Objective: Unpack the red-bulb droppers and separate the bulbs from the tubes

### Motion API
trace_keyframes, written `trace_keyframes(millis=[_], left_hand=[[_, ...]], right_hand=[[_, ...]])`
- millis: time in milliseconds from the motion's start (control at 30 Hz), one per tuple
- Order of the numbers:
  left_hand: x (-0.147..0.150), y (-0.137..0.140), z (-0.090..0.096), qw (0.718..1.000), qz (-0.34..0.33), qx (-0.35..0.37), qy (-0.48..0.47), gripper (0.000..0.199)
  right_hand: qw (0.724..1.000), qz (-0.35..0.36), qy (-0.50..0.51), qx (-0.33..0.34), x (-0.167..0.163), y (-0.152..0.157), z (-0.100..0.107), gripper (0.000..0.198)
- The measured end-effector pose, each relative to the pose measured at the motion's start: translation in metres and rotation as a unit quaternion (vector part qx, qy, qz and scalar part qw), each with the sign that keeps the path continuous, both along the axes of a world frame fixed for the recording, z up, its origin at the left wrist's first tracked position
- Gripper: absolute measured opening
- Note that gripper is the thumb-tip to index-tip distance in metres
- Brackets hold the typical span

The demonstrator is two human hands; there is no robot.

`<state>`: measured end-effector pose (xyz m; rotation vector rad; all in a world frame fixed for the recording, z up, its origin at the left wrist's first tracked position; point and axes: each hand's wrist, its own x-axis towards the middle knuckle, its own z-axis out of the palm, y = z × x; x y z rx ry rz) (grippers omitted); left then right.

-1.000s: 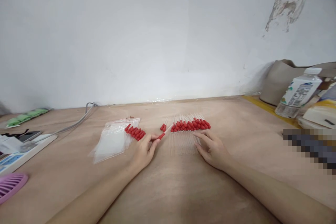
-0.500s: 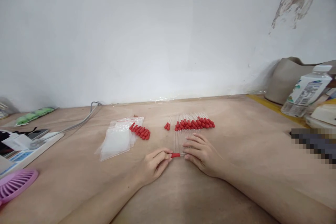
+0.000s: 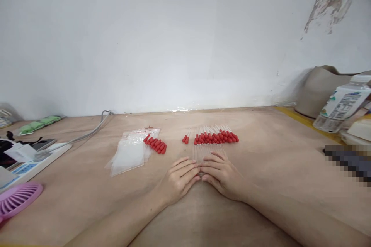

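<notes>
My left hand (image 3: 182, 179) and my right hand (image 3: 222, 173) meet fingertip to fingertip above the table. Closed fingers of the left cover the red rubber dropper bulb, which is hidden now. The right hand is closed around the glass dropper tube, mostly out of sight behind its fingers. Just beyond the hands lies a row of bare glass tubes (image 3: 207, 149). Behind it is a pile of droppers with red bulbs (image 3: 216, 137), and two more droppers (image 3: 186, 139) lie apart to its left. Loose red bulbs (image 3: 155, 144) rest in a cluster farther left.
Clear zip bags (image 3: 127, 156) lie left of the loose bulbs. A power strip (image 3: 37, 168) with a grey cable and a pink fan (image 3: 20, 200) sit at far left. On the right stand a plastic bottle (image 3: 343, 102) and a grey container (image 3: 311, 92).
My left hand has moved right against my right hand, its fingers now covering the red bulb that showed before. The view has shifted slightly.
</notes>
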<state>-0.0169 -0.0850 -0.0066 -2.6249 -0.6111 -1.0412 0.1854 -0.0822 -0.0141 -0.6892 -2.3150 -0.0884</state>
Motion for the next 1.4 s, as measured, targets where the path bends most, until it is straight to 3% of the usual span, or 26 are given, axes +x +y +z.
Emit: trace_keyframes(millis=[300, 600, 900, 967, 1133, 1267, 1400], left_hand=[[-0.002, -0.001, 0.002, 0.997, -0.009, -0.059, 0.041, 0.019], [-0.006, -0.004, 0.004, 0.994, -0.021, -0.097, 0.047, 0.018], [-0.013, -0.004, 0.003, 0.996, -0.013, -0.086, 0.031, 0.019], [-0.021, -0.002, 0.003, 0.996, 0.018, -0.084, 0.011, 0.018], [-0.035, 0.005, 0.004, 0.995, 0.083, -0.048, -0.022, 0.019], [-0.045, 0.020, 0.012, 0.979, 0.160, -0.069, -0.104, 0.023], [-0.072, 0.043, 0.024, 0.930, 0.298, -0.088, -0.198, 0.027]], right_hand=[[0.997, 0.074, 0.014, -0.004, -0.001, -0.002, 0.002, 0.018], [0.996, 0.061, 0.014, 0.063, 0.005, -0.005, -0.001, 0.017], [0.991, 0.060, 0.016, 0.118, 0.025, -0.010, 0.003, 0.024], [0.993, 0.018, 0.053, 0.106, 0.038, -0.005, 0.005, 0.025], [0.966, -0.223, 0.130, -0.004, 0.066, 0.015, 0.007, 0.024], [0.954, -0.268, 0.108, -0.079, 0.071, 0.028, -0.002, 0.027], [0.941, -0.300, 0.105, -0.115, 0.068, 0.032, -0.010, 0.026]])
